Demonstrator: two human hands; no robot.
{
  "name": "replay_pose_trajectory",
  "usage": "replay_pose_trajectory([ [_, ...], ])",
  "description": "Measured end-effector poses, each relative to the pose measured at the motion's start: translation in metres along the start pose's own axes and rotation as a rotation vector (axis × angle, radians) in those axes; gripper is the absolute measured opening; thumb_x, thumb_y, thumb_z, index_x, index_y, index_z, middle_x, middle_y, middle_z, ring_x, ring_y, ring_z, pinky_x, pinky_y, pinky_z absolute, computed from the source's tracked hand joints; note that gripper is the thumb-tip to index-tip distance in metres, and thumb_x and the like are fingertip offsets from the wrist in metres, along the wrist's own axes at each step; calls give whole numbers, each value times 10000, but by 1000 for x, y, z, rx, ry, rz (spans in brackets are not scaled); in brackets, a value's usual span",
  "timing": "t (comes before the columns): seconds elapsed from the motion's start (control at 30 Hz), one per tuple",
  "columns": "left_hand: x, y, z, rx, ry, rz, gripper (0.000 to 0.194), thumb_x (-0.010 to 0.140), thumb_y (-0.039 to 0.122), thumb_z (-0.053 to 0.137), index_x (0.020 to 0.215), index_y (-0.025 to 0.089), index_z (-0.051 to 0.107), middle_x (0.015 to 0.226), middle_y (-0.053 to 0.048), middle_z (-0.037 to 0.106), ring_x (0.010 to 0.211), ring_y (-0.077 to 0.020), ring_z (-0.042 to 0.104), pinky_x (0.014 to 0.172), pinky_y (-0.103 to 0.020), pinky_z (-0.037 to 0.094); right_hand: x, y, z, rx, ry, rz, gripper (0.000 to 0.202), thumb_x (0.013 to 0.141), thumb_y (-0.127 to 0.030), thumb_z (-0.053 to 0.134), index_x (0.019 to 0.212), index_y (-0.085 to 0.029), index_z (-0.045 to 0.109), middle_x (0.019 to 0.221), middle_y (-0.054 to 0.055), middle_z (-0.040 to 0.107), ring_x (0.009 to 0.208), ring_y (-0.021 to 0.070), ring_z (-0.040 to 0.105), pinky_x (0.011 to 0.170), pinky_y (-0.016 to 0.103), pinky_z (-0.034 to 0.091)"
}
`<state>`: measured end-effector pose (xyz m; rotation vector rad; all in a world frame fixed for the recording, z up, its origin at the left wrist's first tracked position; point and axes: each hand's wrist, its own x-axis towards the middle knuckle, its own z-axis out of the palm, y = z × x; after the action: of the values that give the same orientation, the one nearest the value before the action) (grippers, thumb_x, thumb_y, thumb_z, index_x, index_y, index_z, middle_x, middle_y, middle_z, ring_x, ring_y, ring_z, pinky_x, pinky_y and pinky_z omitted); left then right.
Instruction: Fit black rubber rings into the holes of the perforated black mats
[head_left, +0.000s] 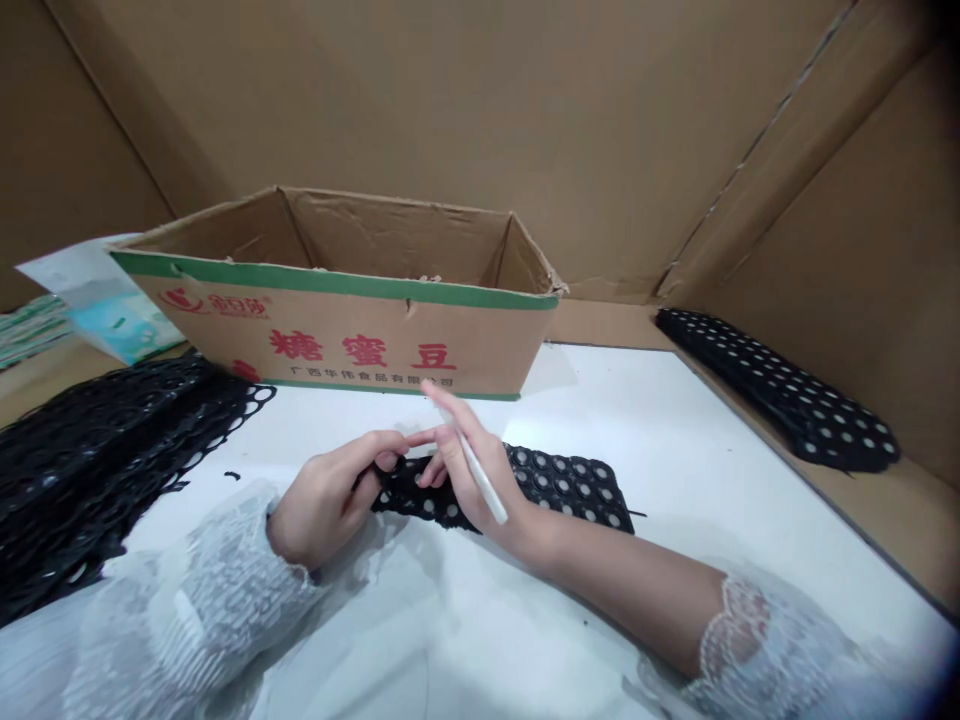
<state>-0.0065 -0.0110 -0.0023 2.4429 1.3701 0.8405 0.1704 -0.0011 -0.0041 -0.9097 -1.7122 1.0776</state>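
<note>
A black dotted sheet (pixel 566 487) lies on the table (pixel 750 450), pale discs filling its visible rings; work seems unfinished. The left hand (pixel 330 500) pinches one end; the right hand (pixel 466 478) grips a white stick (pixel 484 478). Leftward, black mesh (pixel 112 430) shows open rings.

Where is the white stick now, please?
In the head view, just below centre, the white stick is in the right hand, over the dotted black sheet.
</note>
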Motion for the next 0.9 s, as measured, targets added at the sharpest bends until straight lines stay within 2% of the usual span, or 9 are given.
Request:
replay_pose_trajectory([
  [0.1, -1, 3, -1, -44, -54, 3, 364, 746, 143, 285, 1009, 197, 531, 906, -29, 632, 802, -148, 584, 742, -217, 444, 0, -4, -1, -171, -80, -121, 216, 875, -325, 385, 975, -202, 532, 847, 9, 595, 689, 90, 558, 695, 224, 459],
  [0.2, -2, 5, 0, -74, -60, -20, 337, 766, 164, 271, 974, 201, 534, 904, -38, 634, 815, -157, 591, 743, -236, 451, 0, -7, -1, -252, -135, -183, 165, 828, -328, 481, 887, -184, 534, 781, -4, 577, 690, 93, 532, 678, 208, 439],
  [0.3, -3, 3, 2, -101, -3, -13, 246, 786, 183, 327, 990, 202, 463, 886, -29, 625, 780, -146, 606, 704, -225, 461, 0, -5, 1, -249, -95, -192, 151, 855, -289, 425, 858, -177, 525, 755, -3, 569, 679, 87, 528, 650, 197, 432],
  [0.5, -4, 1, 4, -183, 25, -87, 189, 828, 226, 338, 1012, 203, 374, 812, -21, 610, 725, -149, 606, 644, -228, 448, 0, -9, -3, -48, 140, -90, 125, 869, -309, 371, 851, -195, 420, 672, -23, 545, 500, 67, 515, 494, 190, 439],
  [0.57, -1, 0, 3, -162, 61, -142, 197, 843, 263, 342, 1030, 209, 371, 824, -16, 618, 716, -153, 598, 648, -234, 437, 6, -23, -17, 33, 341, -138, 110, 884, -318, 336, 863, -213, 358, 708, -24, 539, 456, 57, 503, 434, 182, 425],
  [0.67, 6, -2, 3, -139, 106, -283, 266, 859, 350, 335, 1085, 214, 368, 845, -18, 627, 716, -169, 590, 657, -258, 428, 26, -55, -49, -163, 541, -326, 93, 880, -304, 365, 856, -217, 389, 726, -15, 551, 485, 64, 509, 487, 202, 441],
  [0.73, 10, -6, 4, -162, 92, -366, 323, 855, 405, 337, 1107, 210, 383, 853, -30, 627, 752, -189, 590, 689, -289, 427, 51, -73, -70, -386, 625, -441, 94, 867, -292, 399, 878, -212, 448, 753, 2, 579, 599, 94, 554, 592, 234, 459],
  [0.8, 14, -10, 4, -256, 68, -431, 376, 833, 454, 370, 1104, 196, 409, 884, -50, 622, 829, -207, 585, 738, -319, 430, 82, -81, -87, -624, 574, -473, 113, 850, -263, 427, 890, -203, 513, 831, 22, 602, 760, 144, 582, 694, 285, 457],
  [0.9, 18, -13, 2, -540, -3, -537, 452, 775, 486, 463, 1073, 147, 437, 963, -94, 596, 903, -225, 571, 726, -321, 456, 121, -78, -105, -896, 318, -283, 122, 795, -161, 489, 867, -156, 588, 789, 59, 634, 760, 194, 596, 712, 327, 447],
])
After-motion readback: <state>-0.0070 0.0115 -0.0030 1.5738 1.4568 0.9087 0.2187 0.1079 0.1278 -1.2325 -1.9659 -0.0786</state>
